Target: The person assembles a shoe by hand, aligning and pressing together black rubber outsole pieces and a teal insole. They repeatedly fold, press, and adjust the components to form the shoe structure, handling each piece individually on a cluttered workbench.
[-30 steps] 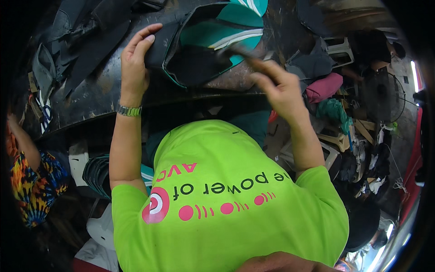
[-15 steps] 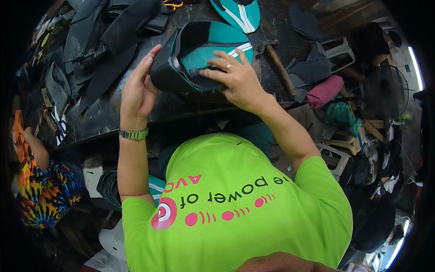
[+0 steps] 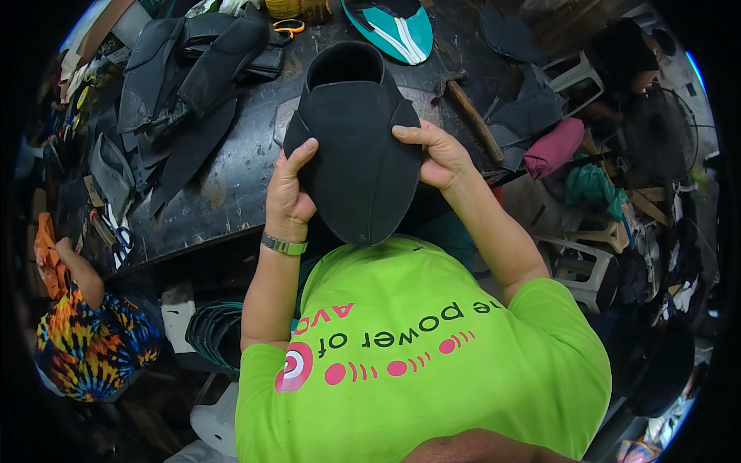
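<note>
A black shoe upper (image 3: 355, 162) is held between my two hands above the near edge of the dark worktable. Its rounded toe end points toward me, and its collar opening is at the far side. My left hand (image 3: 292, 185) grips the left edge, thumb on top and fingers hidden beneath. On the opposite edge my right hand (image 3: 436, 154) grips in the same way, its thumb pressed on the top face. Beyond it on the table lies a teal and black piece (image 3: 397, 35) with white stripes.
Black cut pieces (image 3: 185, 92) are heaped at the table's left, with orange-handled scissors (image 3: 289, 28) behind. A hammer (image 3: 472, 119) lies at right. Stacked teal-edged pieces (image 3: 216, 336) sit low at left. Another person (image 3: 93, 332), a fan (image 3: 660, 135) and stools (image 3: 575, 270) are around.
The held piece showed a teal inside with white stripes; now a black face is up, with its toe end toward me. My right hand moved from over it to gripping its right edge.
</note>
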### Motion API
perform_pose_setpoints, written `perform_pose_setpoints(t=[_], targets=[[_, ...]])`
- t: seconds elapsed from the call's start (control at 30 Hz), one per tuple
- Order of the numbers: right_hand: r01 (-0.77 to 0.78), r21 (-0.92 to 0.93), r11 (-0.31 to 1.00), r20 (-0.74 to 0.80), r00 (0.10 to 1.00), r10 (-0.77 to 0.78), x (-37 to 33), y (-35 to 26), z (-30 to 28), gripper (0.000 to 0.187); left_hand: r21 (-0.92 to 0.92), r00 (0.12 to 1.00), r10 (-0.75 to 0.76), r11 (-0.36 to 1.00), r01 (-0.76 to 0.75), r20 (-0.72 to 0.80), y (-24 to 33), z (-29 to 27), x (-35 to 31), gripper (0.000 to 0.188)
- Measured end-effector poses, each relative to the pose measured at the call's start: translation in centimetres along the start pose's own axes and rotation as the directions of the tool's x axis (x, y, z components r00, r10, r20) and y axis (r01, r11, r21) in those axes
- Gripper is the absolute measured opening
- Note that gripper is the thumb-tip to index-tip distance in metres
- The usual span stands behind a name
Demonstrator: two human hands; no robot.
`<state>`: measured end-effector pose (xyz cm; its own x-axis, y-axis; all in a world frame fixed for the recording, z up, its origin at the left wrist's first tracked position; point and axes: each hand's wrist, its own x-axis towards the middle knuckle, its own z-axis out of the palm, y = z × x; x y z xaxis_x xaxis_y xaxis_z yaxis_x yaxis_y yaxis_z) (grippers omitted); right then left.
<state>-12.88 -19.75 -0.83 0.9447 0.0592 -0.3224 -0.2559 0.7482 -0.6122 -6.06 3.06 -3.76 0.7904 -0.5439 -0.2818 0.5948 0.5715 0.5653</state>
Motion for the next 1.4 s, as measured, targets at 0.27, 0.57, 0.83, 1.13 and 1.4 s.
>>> perform_pose_setpoints(t=[0.27, 0.57, 0.83, 1.13, 1.4], targets=[[0.125, -0.095, 0.988, -0.046, 0.990, -0.130, -0.6, 0.5, -1.0, 0.044, 0.174, 0.977, 0.193, 0.969, -0.175, -0.094, -1.1, 1.3, -1.1, 0.040], [0.256, -0.124, 0.959, -0.063, 0.962, -0.265, -1.3, 1.4, -0.4, 0.048, 0.174, 0.971, 0.209, 0.967, -0.187, -0.115, -2.0, 0.9, -1.1, 0.034], [0.247, -0.122, 0.961, -0.067, 0.964, -0.256, -1.4, 1.3, -0.6, 0.044, 0.406, 0.957, 0.283, 0.884, -0.232, -0.068, -1.6, 1.2, -1.4, 0.050], [0.101, -0.129, 0.986, 0.094, 0.992, -0.090, -2.0, 1.8, -0.8, 0.046, 0.779, 0.690, 0.367, -0.221, -0.586, 0.624, 3.2, 4.3, -2.1, 0.035], [0.036, -0.267, 0.963, 0.098, 0.995, -0.010, -3.4, 0.1, 2.2, 0.048, 0.798, 0.804, 0.419, 0.250, -0.549, 0.422, 3.1, 4.5, -1.9, 0.021]])
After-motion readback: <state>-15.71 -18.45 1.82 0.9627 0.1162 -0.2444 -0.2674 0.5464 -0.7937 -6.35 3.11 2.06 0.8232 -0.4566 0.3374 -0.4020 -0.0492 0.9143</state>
